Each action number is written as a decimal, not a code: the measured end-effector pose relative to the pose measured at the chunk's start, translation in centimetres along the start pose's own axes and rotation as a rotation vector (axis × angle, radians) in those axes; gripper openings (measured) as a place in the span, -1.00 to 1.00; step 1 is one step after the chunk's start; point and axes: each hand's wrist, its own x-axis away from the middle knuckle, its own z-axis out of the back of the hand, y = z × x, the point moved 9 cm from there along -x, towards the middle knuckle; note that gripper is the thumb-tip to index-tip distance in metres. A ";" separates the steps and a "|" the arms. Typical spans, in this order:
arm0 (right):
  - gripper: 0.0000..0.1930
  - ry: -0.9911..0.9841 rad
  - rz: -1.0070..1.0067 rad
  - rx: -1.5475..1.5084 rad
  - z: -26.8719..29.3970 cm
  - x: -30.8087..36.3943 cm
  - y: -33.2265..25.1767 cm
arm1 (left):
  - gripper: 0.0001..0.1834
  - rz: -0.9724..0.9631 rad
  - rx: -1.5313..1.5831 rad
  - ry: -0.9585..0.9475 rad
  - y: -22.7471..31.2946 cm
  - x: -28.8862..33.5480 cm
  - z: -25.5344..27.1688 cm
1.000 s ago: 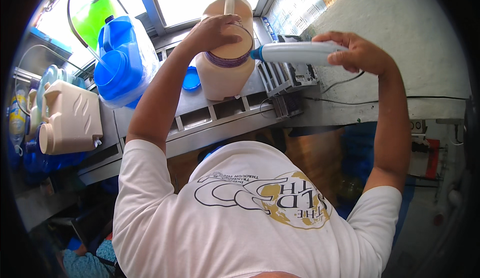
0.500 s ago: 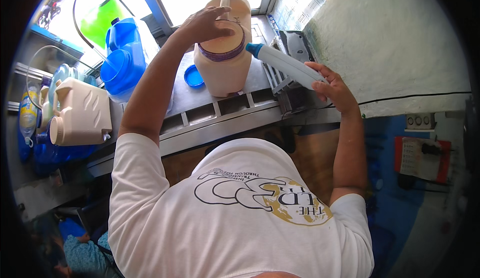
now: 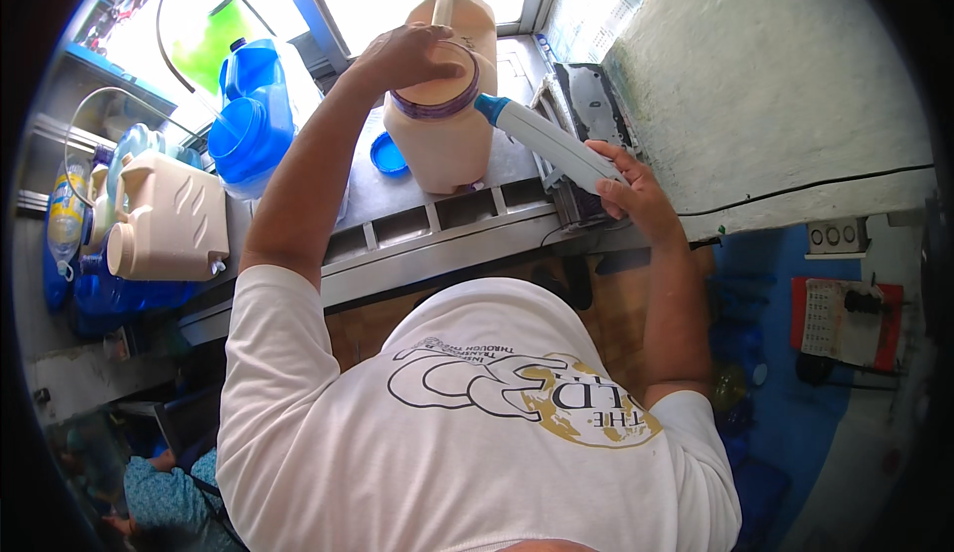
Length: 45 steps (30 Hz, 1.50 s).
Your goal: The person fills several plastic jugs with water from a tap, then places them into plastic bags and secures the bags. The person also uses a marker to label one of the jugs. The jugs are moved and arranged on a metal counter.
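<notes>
A beige water jug [image 3: 437, 155] stands on the metal counter, its wide round lid [image 3: 452, 63] facing me with a purple band around the rim. Over the lid's upper left lies my left hand [image 3: 397, 60], gripping the jug with the thumb on the lid and the fingers by the handle. My right hand [image 3: 636, 194] is wrapped round the rear of a white heat gun [image 3: 552, 145]. Its blue nozzle points at the right side of the banded rim, close to it; whether they touch I cannot tell.
A loose blue cap [image 3: 388, 155] lies left of the jug. Farther left stand a blue jug [image 3: 258, 115] and another beige jug [image 3: 179, 216] with a spigot. A dark appliance [image 3: 593, 105] sits beside the wall at right. A person's patterned sleeve [image 3: 164, 497] shows at lower left.
The heat gun and my right hand have shifted left, bringing the nozzle closer to the banded rim. My left hand stays on the jug.
</notes>
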 end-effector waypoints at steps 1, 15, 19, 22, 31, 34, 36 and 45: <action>-0.44 -0.041 -0.028 -0.018 -0.6 0.1 0.5 | -0.07 0.105 -0.047 -0.055 -0.7 -0.1 -0.2; -0.40 0.004 -0.004 -0.013 -1.5 0.4 1.3 | -0.37 0.048 -0.105 -0.135 0.2 -0.8 -1.0; -0.40 0.122 -0.017 -0.044 -0.6 0.3 2.3 | -0.28 0.238 -0.148 -0.164 -1.1 -0.9 -0.6; -0.41 -0.039 0.061 0.061 -2.1 0.5 3.0 | -0.18 0.049 -0.119 -0.072 0.3 -1.3 -0.5; -0.43 -0.047 0.032 -0.179 -3.1 0.5 6.1 | -0.25 0.165 -0.066 -0.138 -0.6 -1.4 -0.6; -0.42 0.036 0.054 -0.167 -2.3 0.2 6.4 | -0.23 0.201 -0.113 -0.124 -1.0 -1.5 -0.5; -0.42 0.132 0.064 -0.215 -1.2 0.2 6.9 | -0.25 0.126 -0.146 -0.050 -0.6 -1.7 -0.4; -0.40 0.098 0.094 -0.110 -1.8 0.2 6.5 | -0.22 0.277 -0.212 -0.195 -2.0 -1.2 0.0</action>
